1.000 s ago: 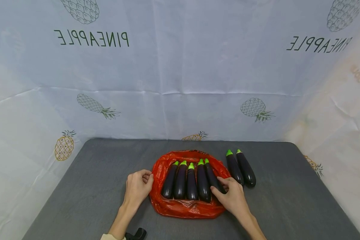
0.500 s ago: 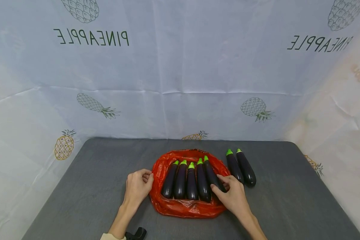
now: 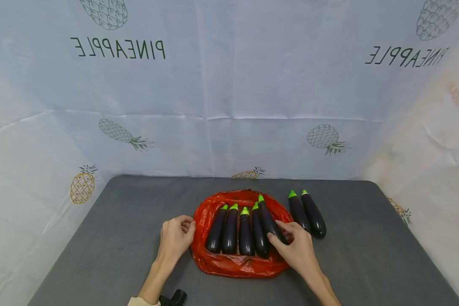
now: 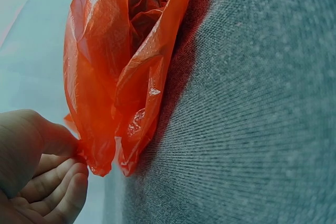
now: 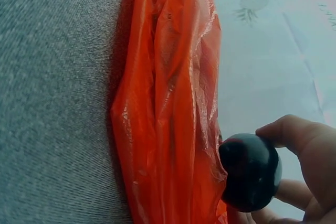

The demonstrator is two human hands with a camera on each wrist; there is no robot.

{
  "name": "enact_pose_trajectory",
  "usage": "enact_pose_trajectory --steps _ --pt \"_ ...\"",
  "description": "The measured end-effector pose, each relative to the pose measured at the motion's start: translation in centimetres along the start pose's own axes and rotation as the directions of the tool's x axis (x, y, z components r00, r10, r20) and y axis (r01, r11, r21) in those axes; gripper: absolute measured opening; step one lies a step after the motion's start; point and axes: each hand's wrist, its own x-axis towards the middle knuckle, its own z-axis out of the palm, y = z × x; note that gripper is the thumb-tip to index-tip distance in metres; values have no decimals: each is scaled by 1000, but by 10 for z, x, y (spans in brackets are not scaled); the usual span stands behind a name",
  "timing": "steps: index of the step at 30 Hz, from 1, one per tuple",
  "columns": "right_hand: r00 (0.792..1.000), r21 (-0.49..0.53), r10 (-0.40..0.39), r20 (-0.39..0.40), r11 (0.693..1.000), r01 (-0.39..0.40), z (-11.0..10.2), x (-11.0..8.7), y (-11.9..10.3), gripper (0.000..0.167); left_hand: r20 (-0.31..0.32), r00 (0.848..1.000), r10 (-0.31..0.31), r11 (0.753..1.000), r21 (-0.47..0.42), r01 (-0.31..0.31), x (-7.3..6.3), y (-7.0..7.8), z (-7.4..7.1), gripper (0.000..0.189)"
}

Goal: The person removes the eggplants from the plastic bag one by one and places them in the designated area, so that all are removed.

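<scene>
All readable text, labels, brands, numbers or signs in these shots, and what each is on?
"PINEAPPLE": mirrored, on the pineapple-print backdrop, head view upper left.
"PINEAPPLE": mirrored, same backdrop, head view upper right.
Faint orange mark, backdrop, far right: too blurred to read.
Dark marks, far rim of the red plastic bag: too small to read.
Letter fragment, backdrop, right wrist view's edge: unreadable.
Eggplants: no text visible.

We could pass over the table (image 3: 107, 238) left of the left hand (image 3: 177, 237), but right of the red plastic bag (image 3: 237, 268) two loose eggplants (image 3: 314, 216) and the right hand (image 3: 296, 248) block us.
</scene>
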Motion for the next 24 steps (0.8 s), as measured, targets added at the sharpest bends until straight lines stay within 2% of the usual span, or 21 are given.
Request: enact_pose_trajectory --steps 9,16,24 --pt "996 25 -15 -83 1000 17 -4 1 0 42 -5 1000 2 1000 2 -2 1 0 0 5" --pt "984 25 -43 -173 999 48 -11 4 2 41 1 1000 -4 1000 0 4 0 0 0 5" --pt "976 35 -41 -216 998 50 -24 9 5 39 1 1000 -3 1000 0 3 0 1 0 6"
